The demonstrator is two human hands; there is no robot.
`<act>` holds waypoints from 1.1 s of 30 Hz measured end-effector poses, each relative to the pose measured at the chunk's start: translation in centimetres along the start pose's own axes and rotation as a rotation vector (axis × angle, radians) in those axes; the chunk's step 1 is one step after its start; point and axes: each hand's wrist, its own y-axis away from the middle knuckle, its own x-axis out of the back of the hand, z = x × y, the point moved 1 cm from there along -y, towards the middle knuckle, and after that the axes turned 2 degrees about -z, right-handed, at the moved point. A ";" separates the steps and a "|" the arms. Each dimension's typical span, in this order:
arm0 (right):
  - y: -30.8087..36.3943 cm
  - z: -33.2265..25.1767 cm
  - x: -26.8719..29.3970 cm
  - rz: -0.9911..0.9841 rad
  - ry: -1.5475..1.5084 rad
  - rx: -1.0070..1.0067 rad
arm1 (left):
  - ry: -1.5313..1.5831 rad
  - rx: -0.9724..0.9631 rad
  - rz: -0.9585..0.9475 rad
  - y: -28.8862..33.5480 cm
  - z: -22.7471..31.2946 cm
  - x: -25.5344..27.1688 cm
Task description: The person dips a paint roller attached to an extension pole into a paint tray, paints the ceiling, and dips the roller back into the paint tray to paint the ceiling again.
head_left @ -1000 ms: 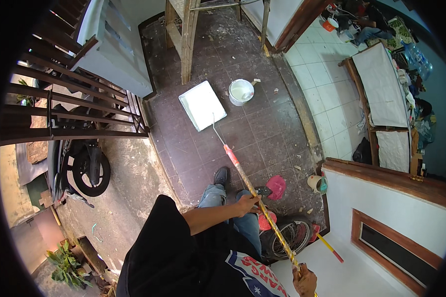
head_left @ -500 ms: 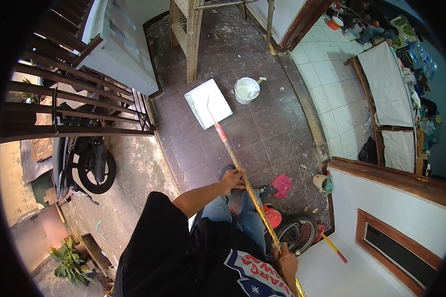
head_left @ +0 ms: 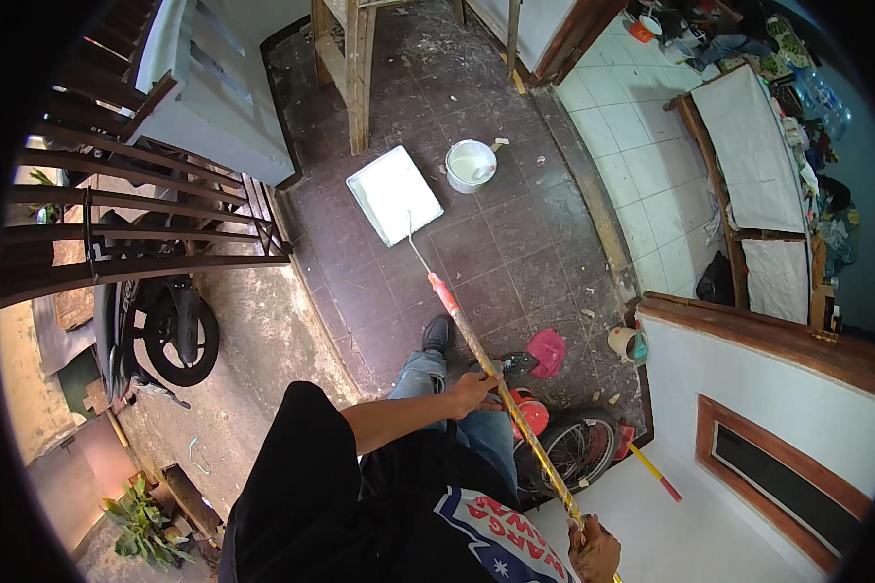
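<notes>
I hold a long paint roller pole (head_left: 529,432) wrapped in gold with a red grip at its far end. My left hand (head_left: 474,392) is closed around the middle of the pole. Lower down, near the bottom edge, my right hand (head_left: 594,551) grips its rear part. The wire roller frame (head_left: 418,249) reaches over the near edge of a white paint tray (head_left: 368,215) on the floor. White on white, the roller head is hard to make out. Just right of the tray stands a white bucket (head_left: 471,166) with whitish paint inside.
A wooden ladder (head_left: 359,87) stands beyond the tray. Near my feet are a pink cloth (head_left: 546,353), a red container (head_left: 529,412) and a wheel (head_left: 585,452). A railing (head_left: 165,267) and motorcycle (head_left: 170,335) are at left; a doorway threshold (head_left: 593,194) is at right.
The pole and both hands have moved back and to the right, drawing the roller frame toward the tray's near edge. My left shoe now shows farther forward on the floor.
</notes>
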 end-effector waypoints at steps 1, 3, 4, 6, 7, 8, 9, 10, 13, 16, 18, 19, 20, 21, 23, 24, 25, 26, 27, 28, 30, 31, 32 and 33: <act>0.2 -0.2 -0.1 -0.002 0.000 -0.003 | -0.005 0.005 -0.008 0.0 -0.2 0.2; 0.3 -0.8 -0.5 -0.004 0.024 -0.016 | -0.011 0.010 -0.013 0.1 -0.4 0.7; 0.3 -1.1 -0.9 -0.008 0.025 -0.015 | -0.021 0.016 0.014 0.1 -0.3 1.0; 0.1 -1.8 -1.9 -0.061 -0.010 -0.042 | -0.030 0.027 0.046 0.2 -0.1 2.0; -0.2 -2.0 -2.3 -0.116 -0.011 -0.068 | -0.053 0.055 0.054 0.2 0.1 2.6; -0.4 -2.4 -2.8 -0.118 -0.013 -0.067 | -0.104 0.097 0.066 0.2 0.4 3.3; -1.1 -3.0 -3.5 -0.109 -0.017 -0.037 | -0.081 0.082 0.063 0.1 0.7 3.8; -1.5 -3.6 -4.1 -0.111 -0.011 -0.020 | -0.076 0.070 0.117 0.1 1.0 4.5; -3.5 -5.5 -5.5 -0.132 -0.043 -0.010 | -0.086 0.002 0.177 -0.5 3.0 7.0; -5.7 -7.4 -6.3 -0.073 -0.078 -0.008 | -0.117 -0.058 0.218 -1.2 5.5 8.9; -6.7 -8.1 -6.2 -0.057 -0.106 0.014 | -0.144 -0.065 0.260 -1.2 6.9 9.3; -6.8 -8.1 -5.9 -0.056 -0.116 0.015 | -0.136 -0.077 0.255 -1.1 7.3 9.0; -6.8 -7.9 -5.6 -0.029 -0.115 0.032 | -0.139 -0.081 0.248 -1.0 7.7 8.7; -6.6 -7.5 -5.1 0.006 -0.099 0.049 | -0.133 -0.092 0.244 -0.8 7.7 8.1; -5.8 -6.2 -4.2 0.015 -0.116 0.033 | -0.100 -0.095 0.187 -0.4 7.2 6.4; -5.2 -5.4 -3.7 0.029 -0.115 0.019 | -0.086 -0.107 0.191 -0.2 6.7 5.6; -4.6 -4.6 -3.3 0.041 -0.111 0.022 | -0.096 -0.097 0.161 -0.1 6.2 4.7; -4.1 -3.8 -2.9 0.048 -0.119 0.031 | -0.123 -0.074 0.133 -0.2 5.7 3.8; -3.5 -3.0 -2.4 0.040 -0.110 0.018 | -0.084 -0.065 0.075 -0.2 5.0 2.9; -2.9 -2.2 -2.0 0.026 -0.097 -0.002 | -0.080 -0.065 0.081 -0.5 4.4 2.0; -2.0 -0.9 -1.1 0.038 -0.083 -0.001 | -0.052 -0.033 0.023 -1.1 3.1 0.3; -1.4 -0.3 -0.6 0.035 -0.077 -0.001 | -0.041 -0.051 -0.011 -1.3 2.4 -0.4; -1.1 0.2 -0.3 0.033 -0.072 0.001 | -0.039 -0.058 0.000 -1.7 1.9 -1.0; -0.9 0.5 -0.2 0.060 -0.083 -0.006 | -0.035 -0.049 0.022 -2.0 1.3 -1.6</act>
